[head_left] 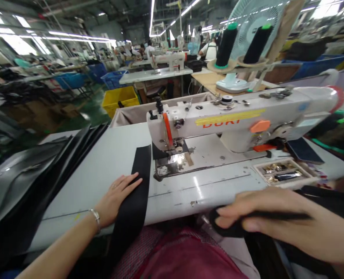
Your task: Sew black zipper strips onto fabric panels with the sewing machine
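Note:
My left hand point(121, 195), fingers stretched out, rests flat on the edge of a long black strip of material point(138, 193). That strip lies on the white sewing table point(108, 155) and hangs over its front edge. At the lower right, my right hand point(279, 217) is closed on a dark piece of material point(232, 226), held in front of the table edge; motion blurs it, and its exact kind does not show. Beyond the hands stands a white sewing machine point(218, 124), a little black material near its presser foot.
Black panels point(64, 166) are piled at the table's left. On the right lie a small tray of metal parts point(282, 172) and a dark phone point(305, 150). Two black thread cones point(227, 46) and a fan point(256, 19) stand behind the machine. A yellow bin point(120, 100) is further back.

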A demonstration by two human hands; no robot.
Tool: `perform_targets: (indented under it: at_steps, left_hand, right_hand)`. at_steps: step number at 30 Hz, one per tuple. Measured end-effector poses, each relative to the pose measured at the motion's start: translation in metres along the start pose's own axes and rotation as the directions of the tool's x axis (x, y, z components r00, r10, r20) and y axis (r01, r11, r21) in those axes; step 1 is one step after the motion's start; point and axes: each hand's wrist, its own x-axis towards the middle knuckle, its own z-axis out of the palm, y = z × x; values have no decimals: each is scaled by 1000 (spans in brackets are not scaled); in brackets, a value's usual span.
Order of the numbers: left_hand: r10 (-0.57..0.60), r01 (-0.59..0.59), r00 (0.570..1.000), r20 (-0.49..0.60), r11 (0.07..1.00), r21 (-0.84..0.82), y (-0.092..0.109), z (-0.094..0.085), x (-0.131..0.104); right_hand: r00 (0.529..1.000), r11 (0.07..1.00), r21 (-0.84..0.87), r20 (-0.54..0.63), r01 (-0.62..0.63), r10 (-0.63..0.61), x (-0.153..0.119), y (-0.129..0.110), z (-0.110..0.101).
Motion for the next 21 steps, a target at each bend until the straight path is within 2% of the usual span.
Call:
perform_targets:
  at_steps: [1,2,5,7,10,14,15,18,21]
  left_hand:
    - [-3,3,1000,4,1000,-3,1,-1,0]
    - [-1,1,1000,9,1000,-6,1,-3,1]
    - [21,-20,999,38,1000,-14,0,-7,4]
    - [18,-17,999,50,1000,-10,-4,-9,9]
    - [-17,17,999,29,1000,-2,-16,-9,26]
    - [-73,74,995,-72,997,13,-40,-3,61]
    - [-74,75,994,-85,997,15,-45,-2,70]
    - [-34,35,997,-74,999,18,-55,2,88]
    - [14,-12,997,-72,1000,23,-58,4,90]
  right_hand:
    - [994,983,182,98,32,-50,30,-4,13]
    - [993,965,263,107,22,-52,59,-3,28]
    - [996,996,64,-59,-64,68,129,14,75]
    - [985,996,-11,-149,-88,86,152,28,98]
    - [969,995,-74,-241,-71,51,159,36,112]
    - [958,968,-240,-254,69,-131,155,36,110]
    - [955,964,-260,-266,62,-133,155,37,110]
    - [947,966,-252,-320,-51,-34,160,41,111]
    - [940,961,-246,-340,-126,37,163,46,114]
